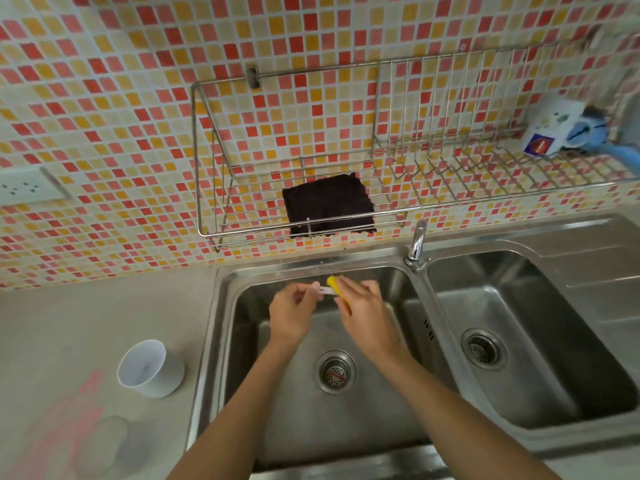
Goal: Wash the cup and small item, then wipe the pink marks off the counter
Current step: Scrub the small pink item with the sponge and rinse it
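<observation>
While the left hand (291, 308) pinches a small white thing (325, 289), right hand (363, 311) fingers squeeze a yellow sponge (333, 283) over the sink (221, 341); no writing is readable.

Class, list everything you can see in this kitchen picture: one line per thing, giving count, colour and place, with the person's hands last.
cup: one, white, on the counter left of the sink
pink marks: several smears, pink, counter at lower left
small item: one, pale, pinched over the left basin
sponge: one, yellow, over the left basin
cloth: one, black, in the wire rack
wire rack: one, metal, on the tiled wall
sink: one with two basins, steel
tap: one, chrome, behind the basins
socket: one, white, left wall
left hand: holds the small item
right hand: holds the sponge
</observation>
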The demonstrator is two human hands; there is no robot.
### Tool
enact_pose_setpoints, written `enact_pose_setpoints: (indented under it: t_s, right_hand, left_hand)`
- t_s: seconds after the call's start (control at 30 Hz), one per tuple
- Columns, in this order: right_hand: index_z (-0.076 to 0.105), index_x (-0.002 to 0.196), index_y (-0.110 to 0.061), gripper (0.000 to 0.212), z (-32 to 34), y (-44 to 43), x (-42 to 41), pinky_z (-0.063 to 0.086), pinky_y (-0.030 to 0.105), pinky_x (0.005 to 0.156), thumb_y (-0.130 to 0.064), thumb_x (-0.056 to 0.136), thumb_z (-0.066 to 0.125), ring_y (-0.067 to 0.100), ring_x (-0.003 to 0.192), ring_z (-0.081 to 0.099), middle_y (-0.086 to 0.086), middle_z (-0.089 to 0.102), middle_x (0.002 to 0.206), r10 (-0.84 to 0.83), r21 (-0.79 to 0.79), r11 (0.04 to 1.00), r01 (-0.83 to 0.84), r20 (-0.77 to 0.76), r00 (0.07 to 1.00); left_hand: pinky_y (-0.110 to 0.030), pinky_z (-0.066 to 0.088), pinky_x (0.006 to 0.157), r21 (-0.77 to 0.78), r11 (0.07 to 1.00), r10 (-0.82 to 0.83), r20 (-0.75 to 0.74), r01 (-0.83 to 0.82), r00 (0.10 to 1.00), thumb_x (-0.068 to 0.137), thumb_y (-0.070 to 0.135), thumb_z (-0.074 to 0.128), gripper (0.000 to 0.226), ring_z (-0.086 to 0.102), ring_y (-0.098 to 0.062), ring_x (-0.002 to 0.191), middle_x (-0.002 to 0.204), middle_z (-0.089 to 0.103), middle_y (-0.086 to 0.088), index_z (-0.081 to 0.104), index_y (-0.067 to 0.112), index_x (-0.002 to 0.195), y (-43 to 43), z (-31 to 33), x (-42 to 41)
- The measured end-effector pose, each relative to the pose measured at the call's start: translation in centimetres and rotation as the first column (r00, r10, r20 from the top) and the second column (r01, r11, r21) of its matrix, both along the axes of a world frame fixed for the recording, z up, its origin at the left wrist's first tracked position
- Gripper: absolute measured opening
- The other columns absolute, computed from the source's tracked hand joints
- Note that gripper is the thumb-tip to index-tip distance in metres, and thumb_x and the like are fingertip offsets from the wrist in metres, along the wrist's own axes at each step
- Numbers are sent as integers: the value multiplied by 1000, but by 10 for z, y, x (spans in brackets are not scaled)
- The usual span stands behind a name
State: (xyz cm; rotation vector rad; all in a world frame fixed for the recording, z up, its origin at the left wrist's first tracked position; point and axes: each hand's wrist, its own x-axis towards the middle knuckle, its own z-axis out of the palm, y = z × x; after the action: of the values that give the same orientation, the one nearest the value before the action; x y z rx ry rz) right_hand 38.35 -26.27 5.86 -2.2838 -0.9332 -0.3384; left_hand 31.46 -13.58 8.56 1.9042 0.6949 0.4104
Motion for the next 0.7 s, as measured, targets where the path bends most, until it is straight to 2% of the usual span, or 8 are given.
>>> enact_pose_setpoints:
  t_s: [0.17, 0.3, 0.37, 0.43, 0.5, 0.6, 0.7]
  right_hand:
    - [60, 128, -9, 46, -11, 8, -16, 51, 31, 87, -16, 84, 70, 26, 96, 53, 5, 63, 127, 53, 55, 997, -51, -37, 998]
    - [62, 124, -15, 48, -19, -4, 1, 52, 32, 82, -13, 78, 75, 27, 92, 54, 2, 64, 124, -8, -20, 1000, 7, -66, 998]
    - [64, 119, -16, 45, -18, -6, 6, 53, 33, 80, -12, 75, 76, 25, 91, 53, -1, 67, 117, -5, -69, 998, 2, -37, 999]
    - [66, 107, -17, 36, -13, -7, 11, 53, 31, 70, -12, 73, 76, 24, 86, 53, -4, 71, 98, 12, -117, 993, -10, 16, 1000]
    - [66, 100, -16, 28, -7, -7, 19, 52, 33, 63, -11, 74, 74, 24, 85, 52, -3, 70, 87, 52, -189, 981, -47, 21, 998]
    - [64, 101, -15, 24, -1, -9, 31, 52, 37, 64, -13, 79, 70, 23, 92, 50, -1, 71, 90, 187, -296, 938, -182, -14, 982]
    - [65, 100, -16, 17, 7, -12, 40, 51, 36, 66, -18, 84, 67, 18, 91, 44, -5, 68, 89, 285, -331, 898, -290, -66, 956]
  left_hand:
    - [-44, 57, 81, -149, 988, 37, 0, -37, 999, 94, 24, 58, 22, 70, -19, 75, 75, 73, -2, 70, 10, 82, -4, -10, 7]
    - [-46, 56, 82, -194, 980, 53, -3, -53, 999, 93, 28, 59, 25, 68, -18, 71, 73, 73, -3, 71, 15, 75, -6, -18, 9]
    - [-46, 57, 81, -202, 978, 54, -9, -55, 999, 92, 30, 61, 26, 67, -17, 69, 70, 72, -3, 71, 18, 71, -5, -20, 11]
    - [-43, 57, 79, -206, 978, 23, -16, -26, 1000, 92, 32, 61, 27, 66, -16, 68, 69, 72, -1, 72, 19, 71, -3, -18, 13]
    - [-33, 56, 77, -143, 990, -19, -43, 13, 999, 91, 32, 61, 22, 67, -13, 73, 73, 72, 3, 71, 18, 78, -2, -16, 10]
    - [-8, 46, 71, 65, 986, -151, -5, 151, 989, 88, 22, 66, 12, 63, -4, 80, 87, 67, 9, 63, 16, 97, 4, -12, 2]
    - [-5, 41, 74, 303, 886, -360, -29, 351, 933, 83, 11, 71, 17, 57, -3, 81, 92, 60, 5, 67, 15, 99, 14, -13, -2]
